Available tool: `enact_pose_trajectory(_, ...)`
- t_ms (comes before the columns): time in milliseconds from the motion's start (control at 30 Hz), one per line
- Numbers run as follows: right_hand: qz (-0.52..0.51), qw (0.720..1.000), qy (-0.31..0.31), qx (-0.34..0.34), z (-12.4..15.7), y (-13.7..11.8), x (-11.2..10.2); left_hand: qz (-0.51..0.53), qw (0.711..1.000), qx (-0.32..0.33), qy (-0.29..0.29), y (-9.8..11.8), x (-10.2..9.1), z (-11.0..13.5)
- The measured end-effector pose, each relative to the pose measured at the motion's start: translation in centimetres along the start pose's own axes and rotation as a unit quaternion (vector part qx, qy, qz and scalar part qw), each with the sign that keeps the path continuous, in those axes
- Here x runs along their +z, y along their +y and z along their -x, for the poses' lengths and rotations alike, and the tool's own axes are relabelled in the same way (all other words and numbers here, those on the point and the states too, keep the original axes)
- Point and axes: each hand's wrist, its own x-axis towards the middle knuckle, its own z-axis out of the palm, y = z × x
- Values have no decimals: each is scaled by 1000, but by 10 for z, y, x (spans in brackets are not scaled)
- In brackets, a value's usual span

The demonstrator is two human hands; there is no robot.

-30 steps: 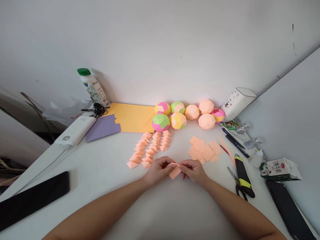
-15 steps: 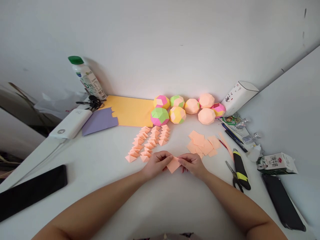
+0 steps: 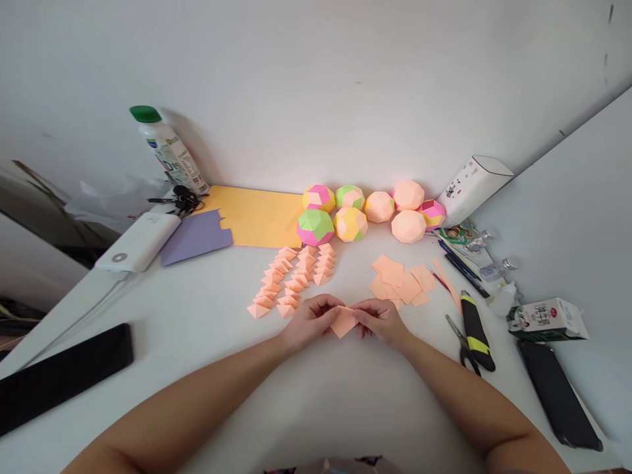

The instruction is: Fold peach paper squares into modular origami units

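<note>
Near left, a flat black slab (image 3: 64, 375) lies at the table (image 3: 197, 342) edge. Farther back, a white power bank (image 3: 138, 242) sits beside a bunch of keys (image 3: 178, 197) and a green-capped bottle (image 3: 168, 153) that leans against the wall. To their right a purple sheet (image 3: 196, 237) overlaps a yellow sheet (image 3: 259, 216).

Centre, rows of small folded peach pieces (image 3: 291, 283) lie in front of a cluster of paper balls (image 3: 345, 214) by the wall.

Near centre, the left hand (image 3: 309, 320) and the right hand (image 3: 382, 320) are close together. Each pinches one side of a peach paper square (image 3: 343, 322), which is held between them just above the table.

Just right of the hands lies a loose pile of flat peach squares (image 3: 399, 283). Farther right are scissors (image 3: 461, 342) touching a black-and-yellow knife (image 3: 476, 332), pens (image 3: 461, 266), a white box (image 3: 474, 187) tipped against the wall, a drink carton (image 3: 546, 319) on its side, and a dark case (image 3: 557, 395) at near right.
</note>
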Motion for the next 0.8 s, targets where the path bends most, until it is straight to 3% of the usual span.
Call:
enact_pose_trajectory(300, 24, 1000, -12, -8, 1, -4, 2, -98, 995, 23, 11, -5, 2, -1)
enact_pose_trajectory(800, 42, 998, -40, -21, 1, 0, 1, -113, 993, 29, 9, -3, 7, -1)
